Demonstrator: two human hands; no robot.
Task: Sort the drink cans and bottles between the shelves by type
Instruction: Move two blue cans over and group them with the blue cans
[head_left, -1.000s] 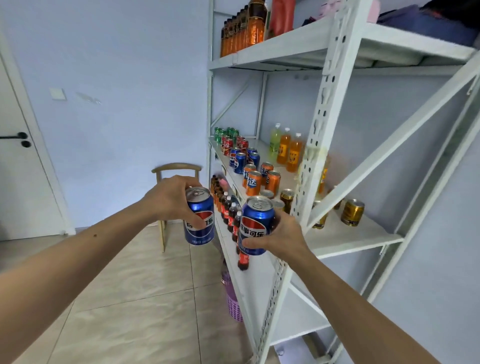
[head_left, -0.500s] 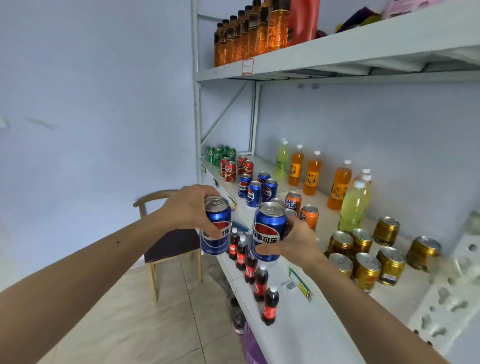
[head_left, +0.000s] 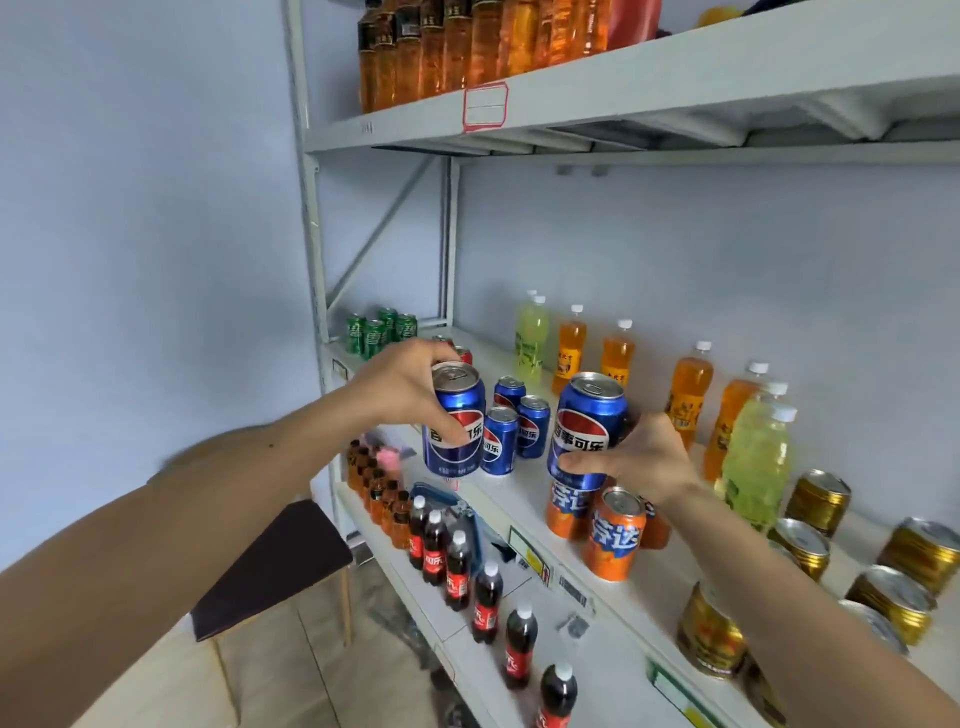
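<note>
Hands now reach over the middle shelf: left hand grips one blue can, right hand another blue can. Both have come close to the blue group (at 12 o'clock between them), so placing seems next.

Blue cans in both hands

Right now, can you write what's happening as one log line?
left hand: holds blue can | right hand: holds second blue can | both cans upright, in the air by the blue cans on the shelf
</note>
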